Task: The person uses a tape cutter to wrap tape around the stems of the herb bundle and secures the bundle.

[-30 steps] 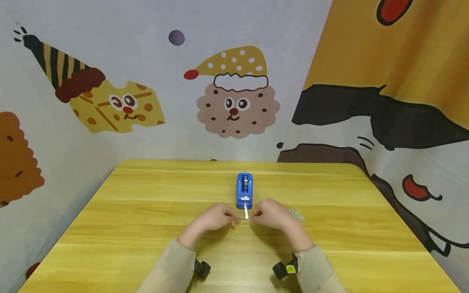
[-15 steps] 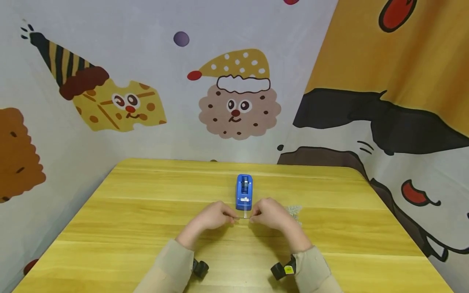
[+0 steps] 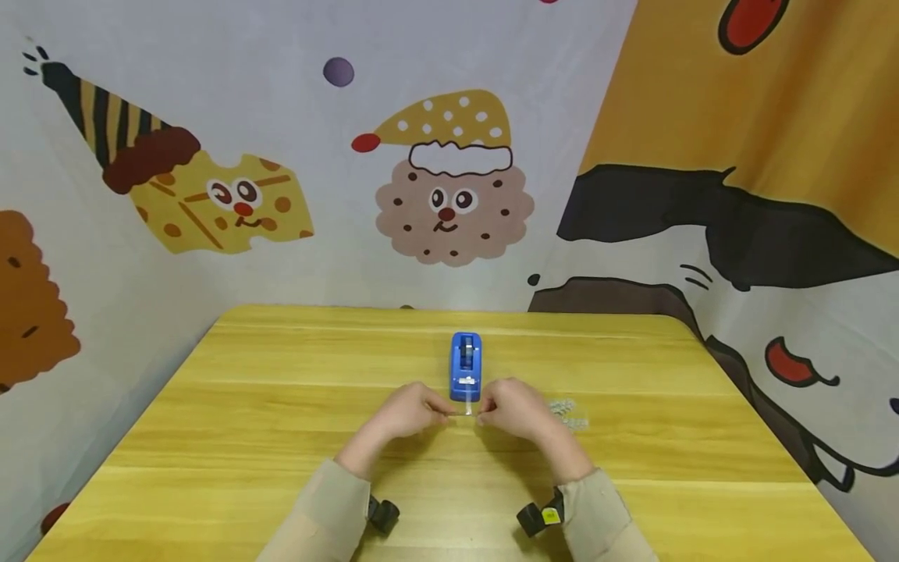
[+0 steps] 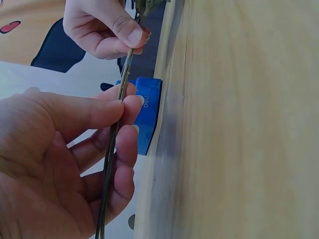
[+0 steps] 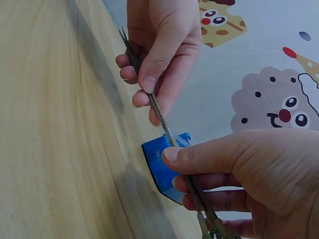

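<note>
Thin stems (image 5: 158, 112), at least two, have moved a bit closer to one blue tape holder (image 3: 467, 375). The left hand (image 3: 410, 411) and the right hand (image 3: 516, 407) each pinch them between thumb and fingers, with fuzzy ends (image 3: 563, 407) poking past the right hand. One clear tape strip (image 3: 469, 407) meets them between the two hands, over one table (image 3: 232, 453).

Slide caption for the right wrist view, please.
Left hand and right hand pinch thin stems before a blue tape dispenser.
</note>
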{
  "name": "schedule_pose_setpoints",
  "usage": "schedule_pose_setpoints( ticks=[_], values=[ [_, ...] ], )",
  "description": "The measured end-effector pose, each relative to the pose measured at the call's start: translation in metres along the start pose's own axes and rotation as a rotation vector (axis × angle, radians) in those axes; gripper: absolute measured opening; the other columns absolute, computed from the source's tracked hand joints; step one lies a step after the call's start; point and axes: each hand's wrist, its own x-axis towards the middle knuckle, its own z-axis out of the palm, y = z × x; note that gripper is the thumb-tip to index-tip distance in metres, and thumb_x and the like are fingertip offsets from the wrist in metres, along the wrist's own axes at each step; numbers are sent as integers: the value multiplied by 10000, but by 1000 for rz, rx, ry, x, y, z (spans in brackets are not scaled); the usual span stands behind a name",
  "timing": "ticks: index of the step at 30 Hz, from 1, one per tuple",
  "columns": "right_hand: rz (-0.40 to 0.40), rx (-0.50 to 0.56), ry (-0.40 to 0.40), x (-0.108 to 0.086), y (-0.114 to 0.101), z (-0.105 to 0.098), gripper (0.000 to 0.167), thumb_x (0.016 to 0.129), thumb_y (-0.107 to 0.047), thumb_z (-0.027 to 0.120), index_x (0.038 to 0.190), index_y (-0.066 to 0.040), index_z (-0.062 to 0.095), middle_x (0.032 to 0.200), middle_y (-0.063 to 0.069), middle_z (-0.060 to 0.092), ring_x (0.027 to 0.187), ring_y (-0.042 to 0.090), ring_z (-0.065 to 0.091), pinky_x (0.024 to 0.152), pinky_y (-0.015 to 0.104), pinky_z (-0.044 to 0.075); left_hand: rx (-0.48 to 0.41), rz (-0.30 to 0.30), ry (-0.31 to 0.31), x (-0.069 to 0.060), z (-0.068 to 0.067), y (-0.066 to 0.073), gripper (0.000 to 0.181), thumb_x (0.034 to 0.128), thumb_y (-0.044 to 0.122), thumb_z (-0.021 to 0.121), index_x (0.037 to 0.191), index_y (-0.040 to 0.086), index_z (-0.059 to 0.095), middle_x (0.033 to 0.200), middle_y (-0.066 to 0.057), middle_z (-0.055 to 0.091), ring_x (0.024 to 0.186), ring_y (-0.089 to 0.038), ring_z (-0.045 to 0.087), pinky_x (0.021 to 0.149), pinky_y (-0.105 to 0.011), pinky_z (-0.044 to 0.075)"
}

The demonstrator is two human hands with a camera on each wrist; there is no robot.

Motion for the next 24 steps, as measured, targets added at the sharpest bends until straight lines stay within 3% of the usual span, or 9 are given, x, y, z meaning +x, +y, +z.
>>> schedule_pose_setpoints(
  ticks=[6,14,20,24],
  values=[
    [-15,-8,10,2,-2,2,214,805,-157,786,683,-178,611,634,-99,546,567,89,473,540,272,428,-15,2,20,-3,-2,0,169,883,73,661,999,118,775,1007,-37,712,436,-74,424,422,-207,367],
    [-16,4,25,2,1,4,228,788,-143,795,677,-169,597,636,-93,544,573,87,481,537,261,438,-45,-10,-4,-4,-2,2,198,904,54,604,1028,76,758,878,-20,702,450,-72,417,424,-197,356],
    [-6,14,30,2,4,5,231,786,-145,800,684,-171,594,643,-94,544,579,93,483,543,272,436,-14,13,-45,-2,-2,1,220,917,26,570,1058,39,739,832,-5,704,516,-84,457,495,-220,382],
    [-12,30,33,3,5,5,215,786,-151,797,687,-178,608,660,-100,563,591,91,497,561,276,453,11,53,-41,-4,-2,1,200,914,30,589,1039,47,745,904,-28,721,708,-113,576,677,-299,495]
  ],
)
